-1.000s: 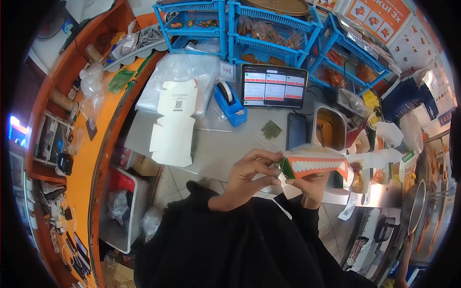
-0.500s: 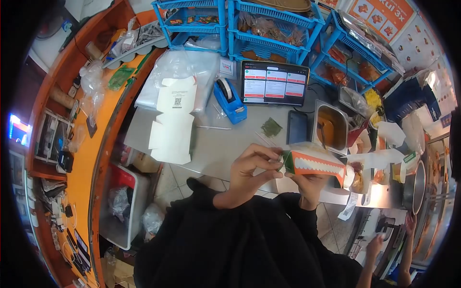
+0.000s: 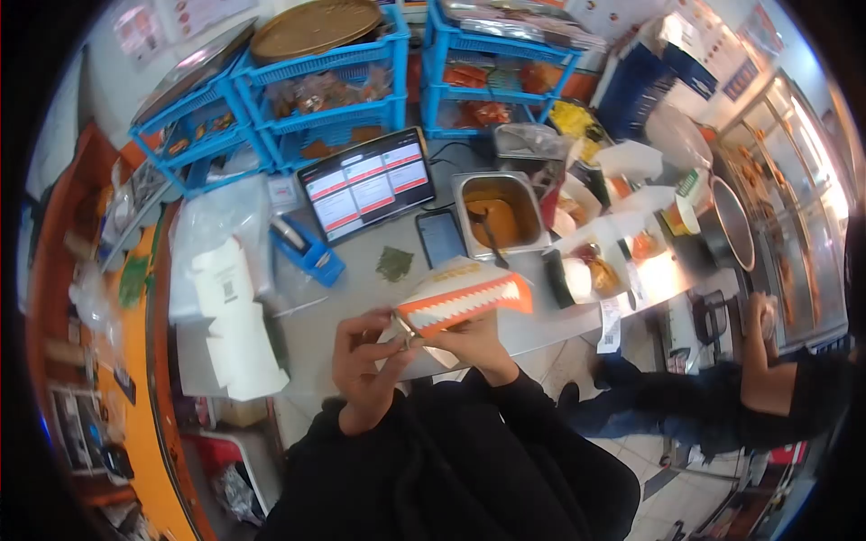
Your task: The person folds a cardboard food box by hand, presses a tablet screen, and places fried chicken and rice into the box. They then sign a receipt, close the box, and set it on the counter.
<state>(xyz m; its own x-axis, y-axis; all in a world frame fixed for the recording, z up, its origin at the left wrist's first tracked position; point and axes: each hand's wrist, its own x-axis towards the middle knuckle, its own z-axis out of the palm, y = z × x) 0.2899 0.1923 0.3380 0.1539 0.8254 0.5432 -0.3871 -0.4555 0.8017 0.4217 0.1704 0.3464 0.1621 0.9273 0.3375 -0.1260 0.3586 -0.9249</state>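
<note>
Over the front edge of the counter, I hold a partly folded orange-and-white paper food box (image 3: 465, 305) between both hands. My left hand (image 3: 365, 365) pinches a flap at the box's left end between thumb and fingers. Around the underside and near side of the box, my right hand (image 3: 483, 347) is closed, with some fingers hidden behind it. The inside of the box does not show. A flat, unfolded white carton (image 3: 239, 334) lies to the left, close to a blue tape dispenser (image 3: 314, 257). Behind the box is a small dark green square (image 3: 394, 263).
A tablet (image 3: 370, 185), a phone (image 3: 440, 236) and a metal pan of orange sauce (image 3: 501, 218) stand at the back. Open food boxes (image 3: 591, 275) sit to the right, with a receipt (image 3: 610, 326) hanging off the edge. Another person (image 3: 767, 392) stands at the far right.
The view has swung to the right, bringing more of the other person into sight. Both hands still hold the box, now tilted differently, with its right end raised.
</note>
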